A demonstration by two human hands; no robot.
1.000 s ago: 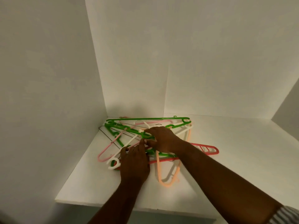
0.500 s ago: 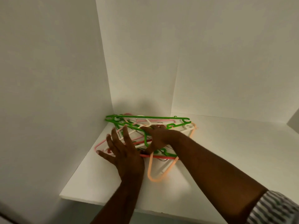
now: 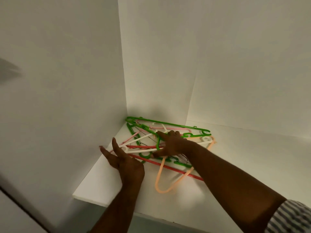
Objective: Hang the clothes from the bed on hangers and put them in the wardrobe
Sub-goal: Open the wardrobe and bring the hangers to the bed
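Observation:
A tangled pile of plastic hangers lies in the back left corner of a white wardrobe shelf [image 3: 101, 187]. It includes a long green hanger [image 3: 168, 123], a red hanger [image 3: 170, 168], an orange hanger [image 3: 160, 179], a white hanger [image 3: 140, 138] and a pink hanger [image 3: 131, 137]. My right hand [image 3: 171, 143] reaches over the pile and grips several hangers between fingers and thumb, a green one among them. At the pile's left edge my left hand [image 3: 125, 159] hovers with its fingers spread and straight, holding nothing. No clothes are in view.
White wardrobe walls close in the shelf on the left [image 3: 67, 98] and at the back [image 3: 235, 64]. The shelf's front edge [image 3: 117, 205] runs below my arms. Bare shelf surface [image 3: 260, 157] stretches to the right of the pile.
My left hand has come off the pile and spread its fingers at the left side. The right hand stays gripped on the hangers, and the pile has shifted and spread a little.

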